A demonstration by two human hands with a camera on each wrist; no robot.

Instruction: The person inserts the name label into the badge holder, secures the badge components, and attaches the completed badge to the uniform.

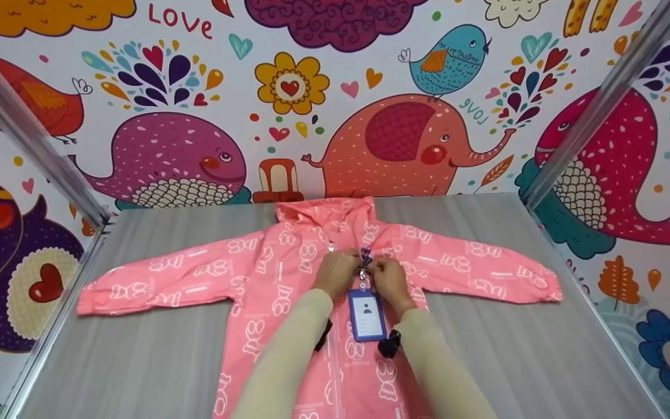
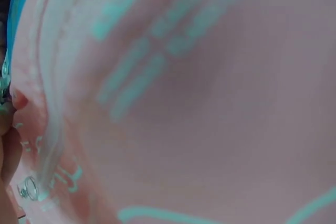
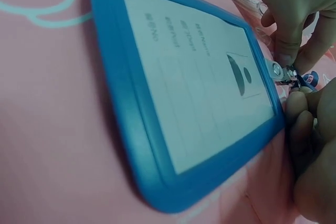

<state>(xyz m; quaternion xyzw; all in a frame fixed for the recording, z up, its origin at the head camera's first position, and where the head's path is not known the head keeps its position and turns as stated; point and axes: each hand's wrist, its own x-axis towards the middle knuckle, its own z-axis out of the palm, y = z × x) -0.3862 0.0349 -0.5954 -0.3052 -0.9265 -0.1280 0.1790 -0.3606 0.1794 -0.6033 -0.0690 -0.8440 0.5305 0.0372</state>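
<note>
A blue badge holder (image 1: 367, 317) with a white card inside lies on the front of a pink hooded jacket (image 1: 280, 291). A clear strap joins it to a small metal clip (image 3: 287, 75), beside a short piece of dark blue lanyard (image 1: 365, 256). My left hand (image 1: 338, 272) pinches the clip from the left between thumb and finger. From the other side, my right hand (image 1: 390, 282) pinches at the same clip with curled fingers. The fingers partly hide the clip. In the left wrist view, fingertips (image 2: 9, 150) show only at the left edge, beside the jacket's zipper strip (image 2: 50, 103).
The jacket lies face up on a grey wood-grain table (image 1: 154, 355), both sleeves spread sideways and the hood toward the back. A patterned wall (image 1: 288, 134) stands behind the table. Metal posts (image 1: 597, 110) rise at its back corners.
</note>
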